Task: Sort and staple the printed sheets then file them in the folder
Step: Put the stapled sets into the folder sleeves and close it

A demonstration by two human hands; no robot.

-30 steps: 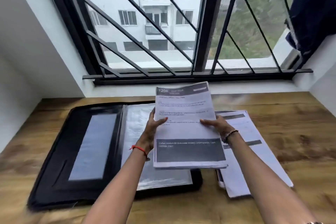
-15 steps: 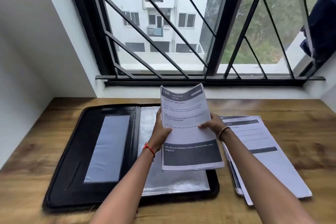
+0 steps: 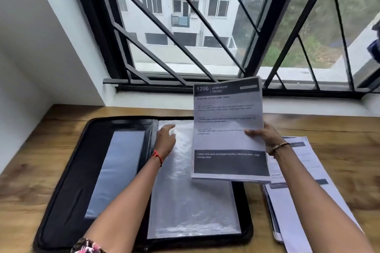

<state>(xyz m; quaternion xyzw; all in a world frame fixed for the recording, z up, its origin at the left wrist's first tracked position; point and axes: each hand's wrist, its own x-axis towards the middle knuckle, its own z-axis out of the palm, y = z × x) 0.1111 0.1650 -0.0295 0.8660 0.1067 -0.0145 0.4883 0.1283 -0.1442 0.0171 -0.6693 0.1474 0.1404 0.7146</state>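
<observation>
The right hand [image 3: 265,137] is pinching the printed set [image 3: 228,129] by its right edge, raised clear of the open folder [image 3: 67,170] on the desk [image 3: 30,181], while the left hand [image 3: 165,139], loose-fingered and empty, is lying on, perhaps only just touching, the clear sleeve [image 3: 191,201], as if to open it.

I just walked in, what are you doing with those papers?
A person is filing papers. The right hand holds a set of printed sheets upright over the open folder on the table. The open left hand reaches to the folder's clear sleeve. More sheets lie in a pile to the right.
</observation>
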